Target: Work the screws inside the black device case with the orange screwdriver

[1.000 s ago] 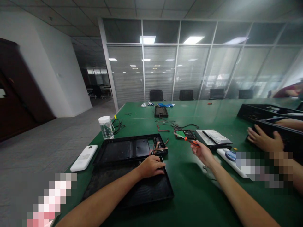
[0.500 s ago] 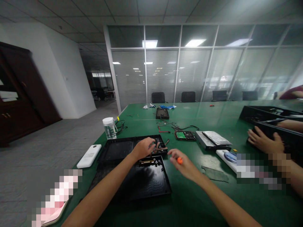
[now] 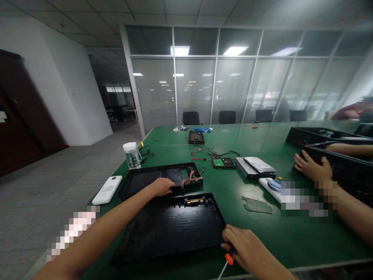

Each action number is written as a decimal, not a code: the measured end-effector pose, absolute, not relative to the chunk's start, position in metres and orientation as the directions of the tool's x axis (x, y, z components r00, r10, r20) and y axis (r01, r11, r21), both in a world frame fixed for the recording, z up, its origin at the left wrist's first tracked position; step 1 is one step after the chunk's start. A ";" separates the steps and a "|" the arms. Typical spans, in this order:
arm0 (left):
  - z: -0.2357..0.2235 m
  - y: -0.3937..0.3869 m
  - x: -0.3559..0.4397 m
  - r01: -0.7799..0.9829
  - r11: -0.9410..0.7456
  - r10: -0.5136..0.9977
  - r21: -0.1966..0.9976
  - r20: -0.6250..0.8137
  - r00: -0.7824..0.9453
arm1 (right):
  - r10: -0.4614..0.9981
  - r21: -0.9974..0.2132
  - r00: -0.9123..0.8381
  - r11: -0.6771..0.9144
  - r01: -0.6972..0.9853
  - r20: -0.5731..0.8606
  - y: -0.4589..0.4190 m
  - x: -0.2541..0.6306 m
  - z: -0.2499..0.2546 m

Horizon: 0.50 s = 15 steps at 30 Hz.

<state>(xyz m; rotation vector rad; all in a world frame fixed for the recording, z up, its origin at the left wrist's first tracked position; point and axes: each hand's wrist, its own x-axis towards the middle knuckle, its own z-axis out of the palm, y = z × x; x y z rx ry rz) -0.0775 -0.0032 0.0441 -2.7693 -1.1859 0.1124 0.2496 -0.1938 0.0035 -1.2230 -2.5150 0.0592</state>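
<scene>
My left hand [image 3: 162, 186] lies with curled fingers on the front edge of an open black case [image 3: 151, 180] with coloured wires [image 3: 190, 178] in its right end. A flat black cover panel [image 3: 171, 225] rests in front of that case. Near the table's front edge my right hand [image 3: 247, 249] is closed round an orange-collared screwdriver [image 3: 229, 261] and touches the panel's near right corner.
On the green table [image 3: 262, 233] are a white device [image 3: 107, 189], a clear jar [image 3: 131, 155], a green circuit board [image 3: 223, 162], a hard drive [image 3: 256, 167] and a thin green scrap [image 3: 257, 205]. Another person's hand [image 3: 313, 168] rests on black cases [image 3: 335, 155] at right.
My right hand came back toward me with the screwdriver, from mid-table to the panel's near corner. My left hand shifted from the wires to the case's front edge. The panel lies nearer me.
</scene>
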 end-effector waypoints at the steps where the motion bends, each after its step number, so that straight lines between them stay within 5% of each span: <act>1: 0.050 -0.003 -0.075 0.719 -0.675 0.733 -0.167 -0.032 0.680 | 0.784 -0.202 -0.552 0.612 0.765 0.285 -0.192 0.247 0.004; 10: 0.146 -0.063 -0.075 0.667 -0.734 0.665 -0.132 0.063 0.744 | 0.847 -0.245 -0.520 0.530 0.812 0.109 -0.104 0.207 0.027; 15: 0.159 -0.131 -0.070 0.663 -0.745 0.660 -0.079 0.060 0.749 | 0.897 -0.424 -0.386 0.443 0.790 0.216 -0.053 0.180 0.039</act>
